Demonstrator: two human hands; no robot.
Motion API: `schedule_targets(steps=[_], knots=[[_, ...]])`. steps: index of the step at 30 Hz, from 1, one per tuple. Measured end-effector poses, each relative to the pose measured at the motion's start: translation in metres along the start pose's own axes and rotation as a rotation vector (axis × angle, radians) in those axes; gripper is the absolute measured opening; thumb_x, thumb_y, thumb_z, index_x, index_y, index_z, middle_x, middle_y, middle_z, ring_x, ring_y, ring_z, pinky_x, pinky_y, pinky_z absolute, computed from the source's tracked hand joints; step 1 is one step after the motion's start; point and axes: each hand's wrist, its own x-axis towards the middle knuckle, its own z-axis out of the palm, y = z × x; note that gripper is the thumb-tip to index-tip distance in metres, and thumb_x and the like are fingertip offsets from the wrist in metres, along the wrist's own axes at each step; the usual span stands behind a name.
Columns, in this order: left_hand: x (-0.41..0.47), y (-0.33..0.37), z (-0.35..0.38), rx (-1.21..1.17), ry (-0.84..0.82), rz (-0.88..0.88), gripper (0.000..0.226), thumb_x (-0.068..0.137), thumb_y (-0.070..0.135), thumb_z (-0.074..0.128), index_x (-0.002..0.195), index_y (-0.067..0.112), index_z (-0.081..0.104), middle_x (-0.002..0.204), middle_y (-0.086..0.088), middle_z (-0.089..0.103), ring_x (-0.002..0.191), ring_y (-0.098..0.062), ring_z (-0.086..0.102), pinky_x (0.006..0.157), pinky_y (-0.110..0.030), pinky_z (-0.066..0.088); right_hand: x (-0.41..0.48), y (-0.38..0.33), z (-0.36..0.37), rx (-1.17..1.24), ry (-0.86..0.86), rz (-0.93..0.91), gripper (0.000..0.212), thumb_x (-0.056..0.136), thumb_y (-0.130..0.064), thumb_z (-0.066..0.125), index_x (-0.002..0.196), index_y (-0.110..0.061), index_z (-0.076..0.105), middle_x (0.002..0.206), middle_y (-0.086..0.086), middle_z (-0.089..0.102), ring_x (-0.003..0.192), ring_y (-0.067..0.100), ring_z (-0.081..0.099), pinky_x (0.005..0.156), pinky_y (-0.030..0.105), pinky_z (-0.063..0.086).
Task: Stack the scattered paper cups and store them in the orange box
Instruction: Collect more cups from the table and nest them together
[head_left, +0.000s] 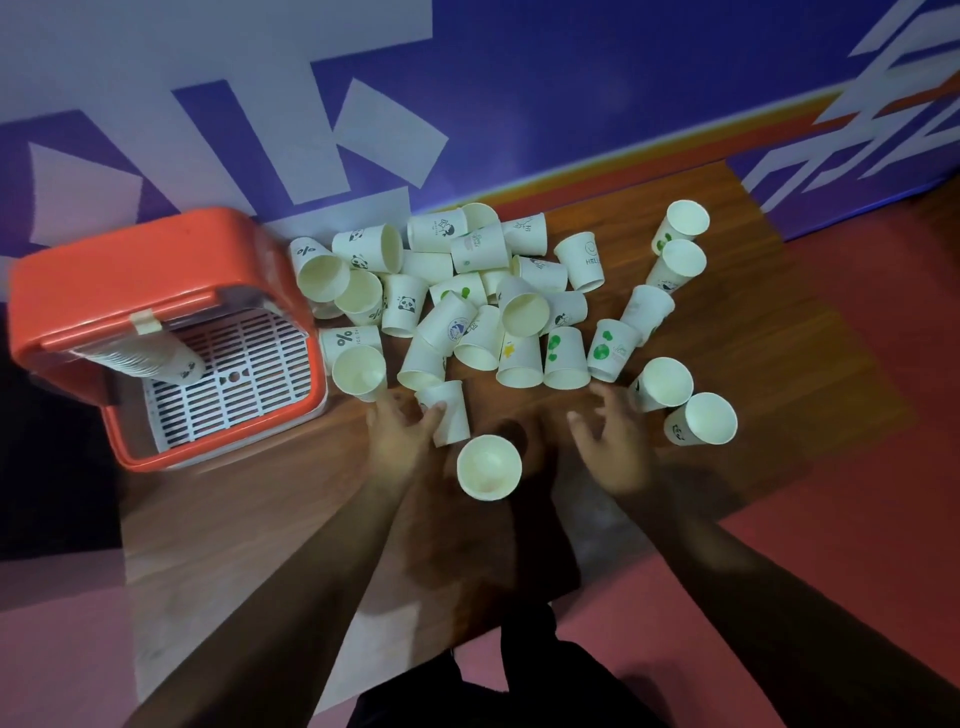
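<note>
Several white paper cups (519, 312) lie scattered on the wooden table (260, 509), most on their sides, some with printed pandas or green dots. The orange box (150, 260) stands open at the left, with a stack of cups (150, 358) lying inside on its white grid floor. My left hand (402, 431) is closed around one cup (449, 415) at the near edge of the pile. One upright cup (488, 467) stands between my hands. My right hand (613, 441) hovers with fingers spread, blurred, just short of the cups at the right and holding nothing.
A purple and white wall (467, 104) rises right behind the table. The table's right edge (831, 364) drops to a red floor (883, 467). Two cups (706, 418) lie close to that edge. Bare wood lies in front of the pile.
</note>
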Motion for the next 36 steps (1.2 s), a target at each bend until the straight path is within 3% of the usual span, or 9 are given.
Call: schedule_targets(steps=[3,6,12,17,23,27,29,33,36], knots=[[0.016,0.018,0.010,0.092,0.036,-0.122,0.084,0.082,0.044,0.080,0.140,0.002,0.037,0.144,-0.020,0.041,0.136,-0.035,0.039,0.102,-0.040,0.039,0.023,0.016,-0.014,-0.139,0.108,0.114,0.052,0.086,-0.023,0.064,0.131,-0.003,0.048,0.132,0.020,0.047,0.108,0.039,0.059,0.088,0.047,0.053],[0.027,0.023,0.026,0.150,0.021,-0.201,0.097,0.081,0.041,0.082,0.146,-0.003,0.024,0.152,-0.026,0.034,0.141,-0.039,0.036,0.109,-0.045,0.037,0.038,0.028,-0.023,-0.305,0.131,0.158,0.051,0.084,-0.018,0.064,0.128,0.002,0.046,0.130,0.025,0.046,0.103,0.044,0.059,0.083,0.047,0.052],[0.041,0.009,0.045,0.206,-0.011,-0.285,0.083,0.083,0.036,0.081,0.139,-0.003,0.033,0.140,-0.023,0.053,0.128,-0.040,0.053,0.104,-0.044,0.044,0.055,0.050,-0.016,-0.445,0.018,0.212,0.035,0.088,-0.015,0.059,0.119,0.002,0.052,0.118,0.023,0.059,0.103,0.039,0.062,0.087,0.045,0.052],[0.038,0.009,0.041,0.197,0.012,-0.266,0.075,0.085,0.027,0.080,0.139,-0.001,0.036,0.141,-0.022,0.051,0.130,-0.039,0.050,0.102,-0.041,0.041,0.056,0.065,-0.012,-0.467,0.011,0.134,0.021,0.085,-0.008,0.064,0.101,0.005,0.063,0.102,0.025,0.065,0.093,0.039,0.064,0.086,0.041,0.049],[0.017,0.008,0.004,0.185,-0.027,-0.018,0.071,0.085,0.028,0.080,0.139,0.010,0.038,0.133,-0.011,0.057,0.119,-0.029,0.057,0.094,-0.040,0.048,0.047,0.050,-0.025,-0.327,0.095,0.055,0.011,0.087,-0.010,0.066,0.091,0.000,0.068,0.094,0.019,0.066,0.087,0.033,0.064,0.076,0.036,0.047],[-0.005,0.028,-0.030,-0.009,-0.021,0.156,0.073,0.086,0.024,0.079,0.145,0.018,0.036,0.128,0.000,0.053,0.110,-0.017,0.056,0.089,-0.033,0.053,0.021,0.030,-0.038,-0.078,0.135,-0.079,0.008,0.084,-0.014,0.072,0.088,-0.008,0.069,0.097,0.010,0.059,0.083,0.025,0.063,0.078,0.036,0.052],[-0.018,0.039,-0.045,-0.103,-0.035,0.234,0.072,0.082,0.031,0.082,0.141,0.027,0.040,0.130,0.001,0.054,0.110,-0.012,0.058,0.089,-0.028,0.053,0.010,0.017,-0.042,0.049,0.133,-0.143,0.008,0.081,-0.015,0.076,0.084,-0.011,0.069,0.106,0.004,0.052,0.089,0.019,0.061,0.083,0.032,0.052],[-0.051,0.055,-0.051,-0.219,-0.220,0.352,0.072,0.071,0.036,0.082,0.130,0.026,0.043,0.128,0.001,0.053,0.119,-0.013,0.055,0.097,-0.031,0.053,-0.007,-0.010,-0.047,0.207,0.154,-0.144,0.014,0.076,-0.017,0.081,0.074,-0.015,0.067,0.130,0.001,0.042,0.116,0.010,0.048,0.089,0.004,0.038],[-0.070,0.048,-0.041,-0.150,-0.365,0.414,0.070,0.075,0.027,0.085,0.131,0.028,0.044,0.127,0.012,0.052,0.123,-0.009,0.053,0.100,-0.024,0.049,-0.010,-0.024,-0.045,0.284,0.106,-0.066,0.021,0.075,-0.017,0.082,0.067,-0.014,0.062,0.132,0.003,0.050,0.125,0.012,0.049,0.093,0.003,0.030]])
